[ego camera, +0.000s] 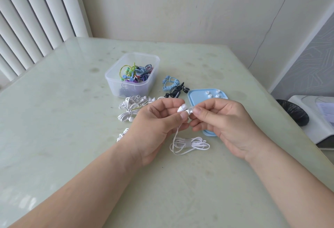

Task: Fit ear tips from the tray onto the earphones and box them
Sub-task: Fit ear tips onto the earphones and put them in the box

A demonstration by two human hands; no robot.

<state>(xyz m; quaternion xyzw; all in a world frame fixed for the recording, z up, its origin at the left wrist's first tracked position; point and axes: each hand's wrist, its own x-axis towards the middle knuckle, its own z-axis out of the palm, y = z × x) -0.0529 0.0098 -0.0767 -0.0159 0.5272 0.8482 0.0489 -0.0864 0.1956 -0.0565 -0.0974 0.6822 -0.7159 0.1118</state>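
Left hand (pixel 159 117) pinches white earbud (pixel 181 109); right hand (pixel 222 117) touching.

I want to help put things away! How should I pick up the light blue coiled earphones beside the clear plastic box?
Pinch the light blue coiled earphones across the wound middle, coming from above. The cable lies flat on the table, so the bundle probably lifts together.

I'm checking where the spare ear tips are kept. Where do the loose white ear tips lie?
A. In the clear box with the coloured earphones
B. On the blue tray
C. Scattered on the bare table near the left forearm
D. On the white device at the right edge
B: the small white ear tips sit on the blue tray, just beyond the right hand.
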